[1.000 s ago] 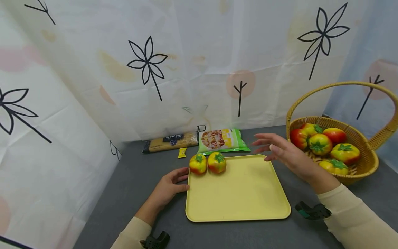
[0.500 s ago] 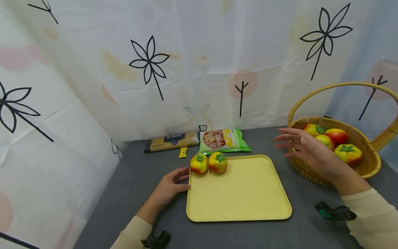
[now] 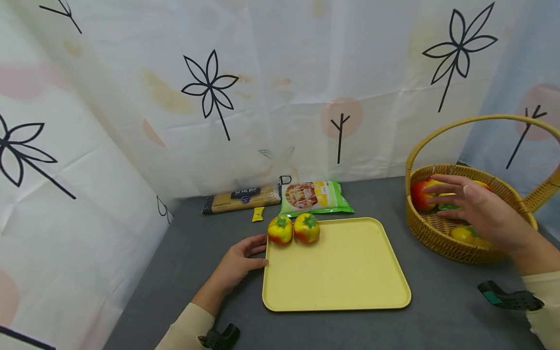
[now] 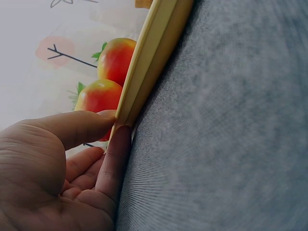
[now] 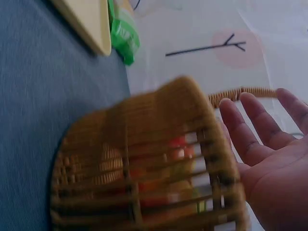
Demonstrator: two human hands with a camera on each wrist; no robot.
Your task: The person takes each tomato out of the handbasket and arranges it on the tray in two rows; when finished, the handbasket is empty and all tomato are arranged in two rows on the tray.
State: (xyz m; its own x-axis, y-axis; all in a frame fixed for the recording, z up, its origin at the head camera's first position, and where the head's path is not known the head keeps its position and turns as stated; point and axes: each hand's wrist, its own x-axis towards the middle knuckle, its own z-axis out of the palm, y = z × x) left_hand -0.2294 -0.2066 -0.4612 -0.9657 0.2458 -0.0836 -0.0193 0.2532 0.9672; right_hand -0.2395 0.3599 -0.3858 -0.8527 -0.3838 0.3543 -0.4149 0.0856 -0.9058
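Observation:
In the head view my left hand (image 3: 239,257) holds the left edge of a yellow rectangular tray (image 3: 341,272). In the left wrist view, the thumb lies at the tray's rim (image 4: 144,72) and a finger is against its outer side. Two red-and-yellow tomato-like fruits (image 3: 280,230) with green leafy tops sit side by side in the tray's far left corner. My right hand (image 3: 490,214), fingers spread and holding nothing, is over a wicker basket (image 3: 430,243). More such fruits (image 3: 421,195) lie in the basket, partly hidden by the hand.
Behind the tray lie a spaghetti pack (image 3: 245,197), a green-and-white food bag (image 3: 312,197) and a small yellow packet (image 3: 257,214). The basket's tall handle (image 3: 477,118) arches above it. A patterned white cloth (image 3: 280,97) hangs at the back.
My right hand has moved right, from above the tray's far right corner to over the basket. My left hand stays at the tray's edge, and the two fruits there have not moved.

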